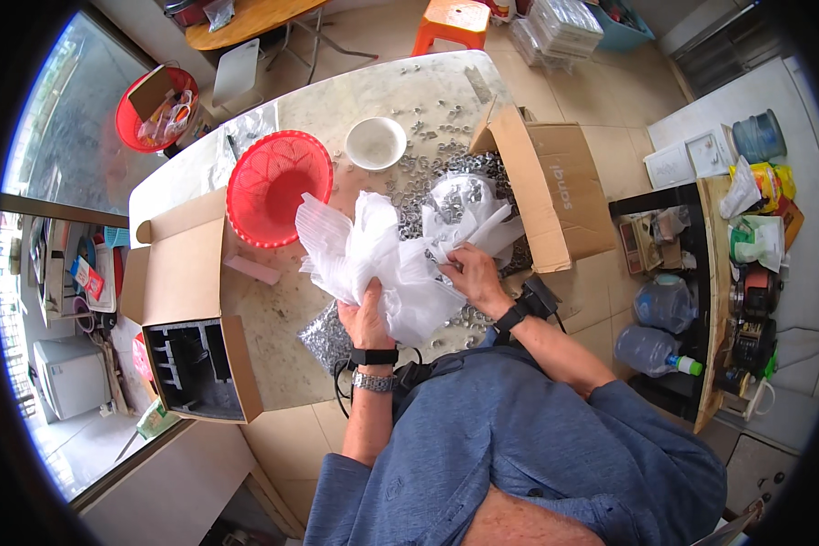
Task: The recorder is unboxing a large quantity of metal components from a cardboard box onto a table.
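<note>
The left hand (364, 318) clutches thin white plastic (371, 244) fanning forward beyond the fingers; just rightward, the right hand (475, 276) pinches white plastic between fingertips.

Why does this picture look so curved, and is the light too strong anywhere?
Head view: a wide fisheye lens bends straight edges toward the black rim; head view: daylight nearly whitens parts of the window at far left; head view: the white wrapping is bright, but its folds are readable.

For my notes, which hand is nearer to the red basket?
Left. In the picture, the left hand is below and right of the red basket; the right hand is farther right.
</note>
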A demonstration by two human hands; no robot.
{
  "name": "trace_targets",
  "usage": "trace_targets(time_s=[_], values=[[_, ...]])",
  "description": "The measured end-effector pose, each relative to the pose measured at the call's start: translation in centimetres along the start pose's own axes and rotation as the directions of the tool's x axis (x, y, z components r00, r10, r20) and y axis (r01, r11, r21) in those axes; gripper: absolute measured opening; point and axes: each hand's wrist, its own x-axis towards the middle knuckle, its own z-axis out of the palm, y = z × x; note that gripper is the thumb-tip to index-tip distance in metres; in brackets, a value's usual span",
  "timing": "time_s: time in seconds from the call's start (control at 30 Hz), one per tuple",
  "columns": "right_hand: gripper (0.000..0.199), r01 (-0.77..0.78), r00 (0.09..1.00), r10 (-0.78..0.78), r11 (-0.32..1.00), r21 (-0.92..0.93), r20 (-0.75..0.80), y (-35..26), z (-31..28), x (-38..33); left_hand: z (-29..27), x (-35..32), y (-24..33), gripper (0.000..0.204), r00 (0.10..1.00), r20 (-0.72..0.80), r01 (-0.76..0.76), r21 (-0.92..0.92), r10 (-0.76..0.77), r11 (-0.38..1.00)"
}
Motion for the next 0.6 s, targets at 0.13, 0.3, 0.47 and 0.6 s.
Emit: trace_targets(time_s=[0.13,0.3,0.47,0.6], values=[[0.019,-0.077,0.994,0.085,0.991,0.114,-0.069,-0.4,-1.8,0.2,0.0,0.0,0.0,0.047,0.999,-0.036,-0.038,0.037,0.04,0.999],[0.019,-0.289,0.951,0.309,0.917,0.273,-0.03,-1.8,-3.5,0.7,-0.2,0.1,-0.3,0.048,0.998,-0.028,-0.047,0.057,0.048,0.997],[0.015,-0.394,0.895,0.442,0.728,0.56,0.054,-1.9,-4.9,1.6,-0.1,0.2,-0.5,0.047,0.994,-0.012,-0.109,0.079,0.111,0.991],[0.016,-0.326,0.904,0.427,0.695,0.641,-0.003,-2.2,-5.6,2.1,0.0,0.3,-0.5,0.048,0.992,-0.011,-0.121,0.058,0.122,0.991]])
